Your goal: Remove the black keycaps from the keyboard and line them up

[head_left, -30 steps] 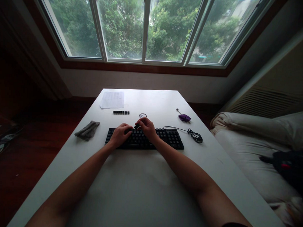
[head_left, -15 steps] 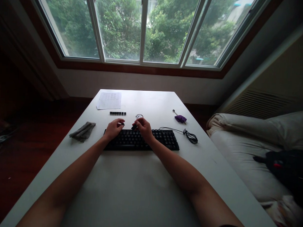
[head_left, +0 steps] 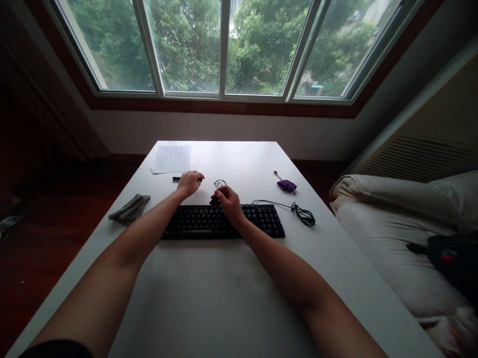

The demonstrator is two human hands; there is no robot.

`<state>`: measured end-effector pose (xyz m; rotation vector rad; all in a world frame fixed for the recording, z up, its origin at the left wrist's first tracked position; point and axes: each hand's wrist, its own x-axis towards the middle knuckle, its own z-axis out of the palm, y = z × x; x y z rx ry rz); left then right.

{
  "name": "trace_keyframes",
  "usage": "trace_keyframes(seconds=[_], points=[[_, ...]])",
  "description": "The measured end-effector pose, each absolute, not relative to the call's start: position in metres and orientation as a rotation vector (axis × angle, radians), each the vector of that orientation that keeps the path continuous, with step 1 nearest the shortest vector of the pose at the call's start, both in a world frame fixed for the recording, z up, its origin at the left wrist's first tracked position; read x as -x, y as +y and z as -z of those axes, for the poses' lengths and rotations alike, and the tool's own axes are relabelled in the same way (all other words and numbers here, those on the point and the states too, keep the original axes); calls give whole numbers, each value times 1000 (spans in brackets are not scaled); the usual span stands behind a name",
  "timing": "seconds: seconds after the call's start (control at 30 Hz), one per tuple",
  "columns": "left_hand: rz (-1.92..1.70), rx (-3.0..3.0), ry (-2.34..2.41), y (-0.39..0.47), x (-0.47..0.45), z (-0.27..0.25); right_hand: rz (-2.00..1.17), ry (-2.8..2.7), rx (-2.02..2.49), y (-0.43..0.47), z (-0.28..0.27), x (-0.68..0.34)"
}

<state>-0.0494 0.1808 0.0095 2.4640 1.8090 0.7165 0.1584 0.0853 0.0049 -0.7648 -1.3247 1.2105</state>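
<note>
At the right end of a row of small black keycaps (head_left: 176,179), my left hand (head_left: 189,183) is closed in a pinch on a dark keycap (head_left: 200,179). The hand covers most of the row. My right hand (head_left: 230,204) is above the back edge of the black keyboard (head_left: 202,223), its fingers closed on a small black piece (head_left: 213,200) whose kind I cannot make out. Just past those fingers shows a thin wire loop (head_left: 220,183). Whether the loop joins the black piece is unclear.
Printed paper (head_left: 171,159) lies at the table's back left, a folded grey cloth (head_left: 130,209) at the left edge. On the right are a purple item (head_left: 286,186) with a thin stick beside it and a coiled black cable (head_left: 304,215). A couch (head_left: 378,246) stands right of the table.
My left hand has moved from above the keyboard, away from me, to the right end of the keycap row. My right hand has barely moved. The view has shifted slightly.
</note>
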Motion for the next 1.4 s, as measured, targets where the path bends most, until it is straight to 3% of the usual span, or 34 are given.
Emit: trace_keyframes(seconds=[0.43, 1.4], points=[[-585, -2544, 1872, 213, 42, 9, -1214, -1337, 777, 90, 2, -160], [-726, -2437, 1873, 210, 46, 4, -1225, -1354, 830, 86, 2, -160]])
